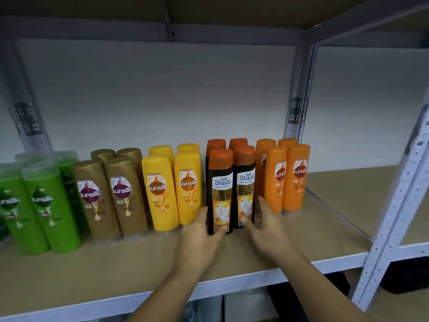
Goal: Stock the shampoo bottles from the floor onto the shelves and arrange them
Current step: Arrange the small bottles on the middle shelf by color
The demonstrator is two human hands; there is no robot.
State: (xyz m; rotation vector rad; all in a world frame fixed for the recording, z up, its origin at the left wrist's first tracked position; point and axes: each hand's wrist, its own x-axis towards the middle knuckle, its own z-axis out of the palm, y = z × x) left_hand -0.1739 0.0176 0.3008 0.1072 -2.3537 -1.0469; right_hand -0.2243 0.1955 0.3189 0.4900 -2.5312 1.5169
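Above the brown board shelf with its white metal rim, the left hand clasps the foot of the left black orange-capped shampoo bottle, thumb on its front and fingers curled round its side. The right hand grips the right black orange-capped shampoo bottle the same way. Both bottles stand upright and touching, between yellow plastic bottles and orange plastic bottles. Two more black bottles stand behind.

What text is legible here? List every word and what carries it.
"sunsilk": green bottles, gold bottles, yellow bottles, orange bottles.
"Safi Shayla": left black bottle, right black bottle.
"72": lower on both black bottles.
Fine print everywhere: too blurred to read.
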